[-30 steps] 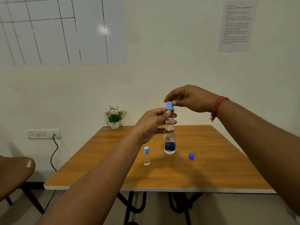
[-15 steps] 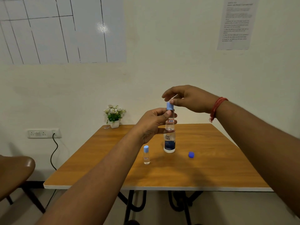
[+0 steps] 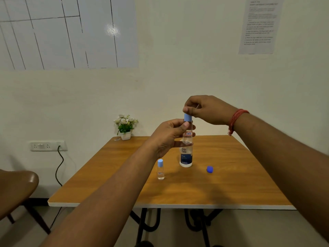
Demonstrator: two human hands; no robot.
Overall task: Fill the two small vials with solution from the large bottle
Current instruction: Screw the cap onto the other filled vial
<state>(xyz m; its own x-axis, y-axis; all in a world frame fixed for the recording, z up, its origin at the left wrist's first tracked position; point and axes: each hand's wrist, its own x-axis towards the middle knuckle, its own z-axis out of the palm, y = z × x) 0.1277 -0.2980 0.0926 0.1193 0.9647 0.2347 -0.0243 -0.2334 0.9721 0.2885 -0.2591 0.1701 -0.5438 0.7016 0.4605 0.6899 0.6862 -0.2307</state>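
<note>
Standing capped on table [image 3: 231,193], 2nd vial [image 3: 160,169]; large bottle [image 3: 185,156] behind. Above, left hand [image 3: 167,138] grips held vial [image 3: 188,135] upright; right hand [image 3: 207,109] pinches its cap [image 3: 187,117]. Should twist w/ body steady, vertical, avoiding spill.

Colours on the table
Held vial [image 3: 188,135]: clear, light-blue cap [image 3: 187,117]; large bottle [image 3: 185,157]: navy label; loose cap [image 3: 209,169]: royal blue; table [image 3: 231,186]: orange-brown woodgrain.

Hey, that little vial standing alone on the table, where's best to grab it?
Probably pinch the standing vial round its clear body, just under the light-blue cap, coming from the near side. It stands upright and narrow, so a low, level grip should avoid tipping it.
</note>
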